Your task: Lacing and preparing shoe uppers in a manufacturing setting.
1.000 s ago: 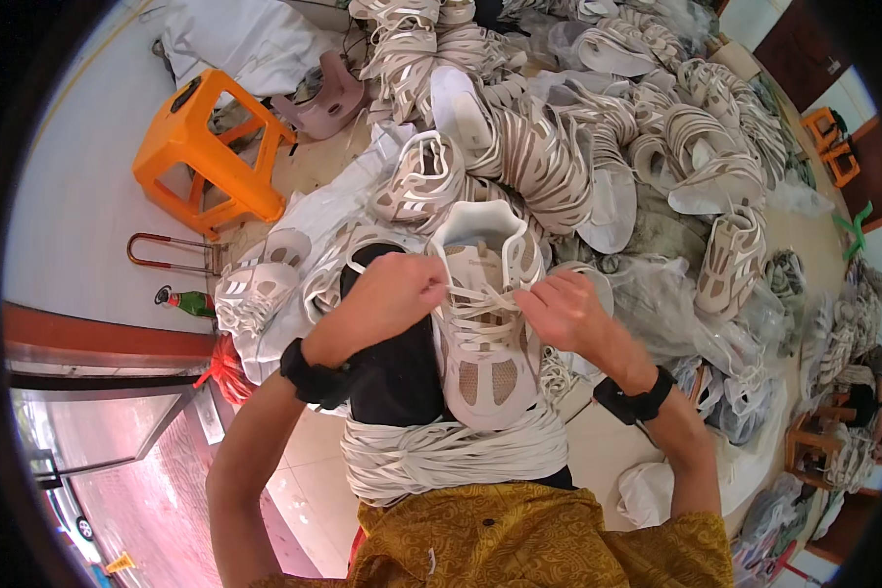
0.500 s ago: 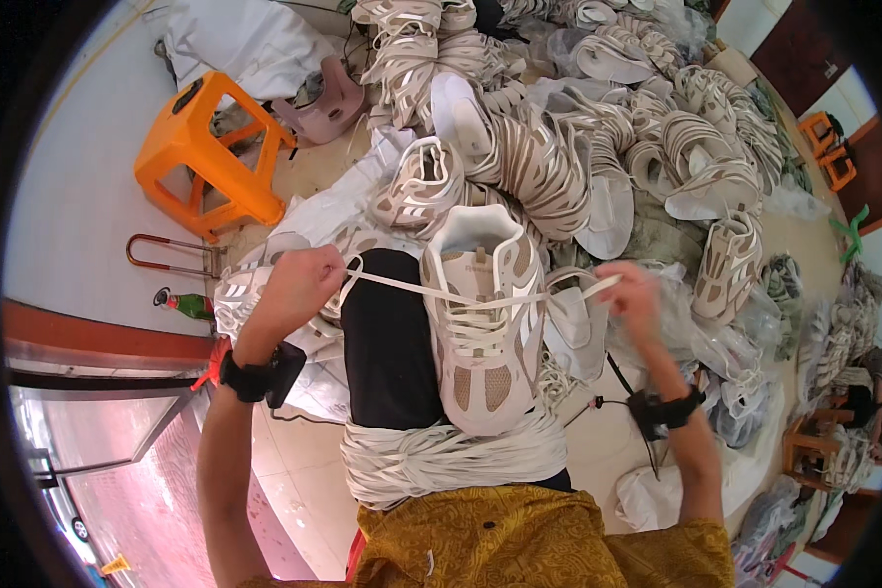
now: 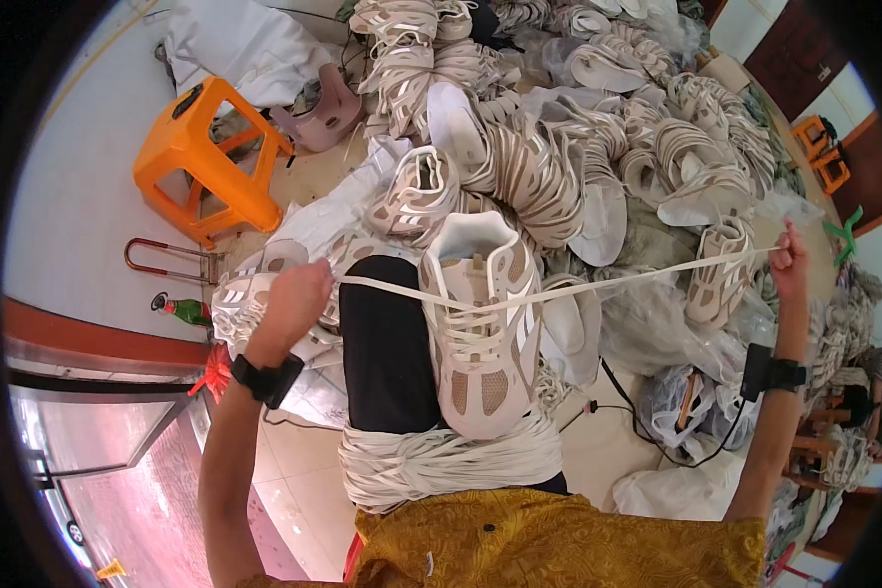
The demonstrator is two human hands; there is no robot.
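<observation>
A beige and white sneaker upper [image 3: 484, 333] rests on my thigh, toe toward me, with a cream lace threaded in crossed rows. My left hand [image 3: 300, 304], left of the shoe, is closed on one end of the shoelace [image 3: 382, 284]. Far out to the right, my right hand [image 3: 792, 263] pinches the other end, and that stretch runs taut from the shoe. Across my lap lies a thick bundle of loose cream laces [image 3: 451, 463], just below the toe. My black-clad knee [image 3: 390, 343] is beside the shoe.
Stacked shoe uppers [image 3: 539, 186] heap up ahead, with a laced sneaker [image 3: 416, 191] at their near edge. An orange stool [image 3: 211, 162] stands at the left, near a green bottle [image 3: 186, 310]. Plastic bags [image 3: 691, 402] and a black cable [image 3: 647, 436] lie at the right.
My right hand has moved outward to the right and slightly up, drawing its lace end long and straight. My left hand has shifted only slightly and keeps its end.
</observation>
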